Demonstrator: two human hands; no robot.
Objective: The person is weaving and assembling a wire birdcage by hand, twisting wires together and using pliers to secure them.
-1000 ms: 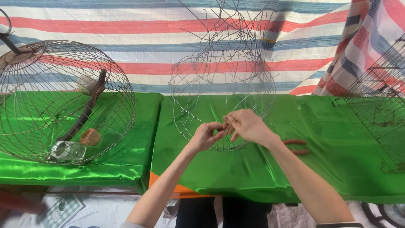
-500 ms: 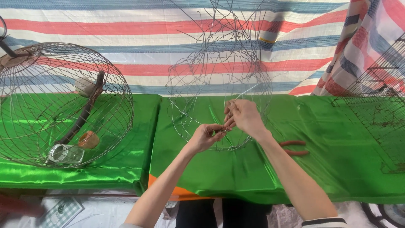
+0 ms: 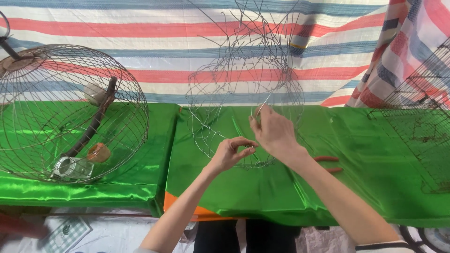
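We see a finished round wire cage [image 3: 70, 112] standing on the left of the green satin-covered table [image 3: 375, 187]; inside it lie a dark wooden perch [image 3: 91, 126] slanting from top right to bottom left, a pale cup [image 3: 95, 93] near the perch's upper end, a small terracotta-coloured pot [image 3: 99, 152] by its lower end, and a clear glass jar [image 3: 70, 167] lying on its side at the bottom. In the middle of the table stands a half-built wire frame [image 3: 243, 93], its thin grey wires bent into loose hoops and loose ends sticking upward. Our left hand [image 3: 232, 153] pinches the lower rim of this frame between thumb and forefinger, closed on the wire. Our right hand [image 3: 274, 133] is raised just above and beside it, fingertips clenched on a single thin wire strand [image 3: 262, 105] that rises from them. Red-handled pliers [image 3: 328, 164] lie on the cloth just right of the right forearm. At the far right a flat, rusty square-mesh wire panel [image 3: 417, 136] rests on the glossy cloth. A striped tarpaulin [image 3: 140, 28] hangs behind.
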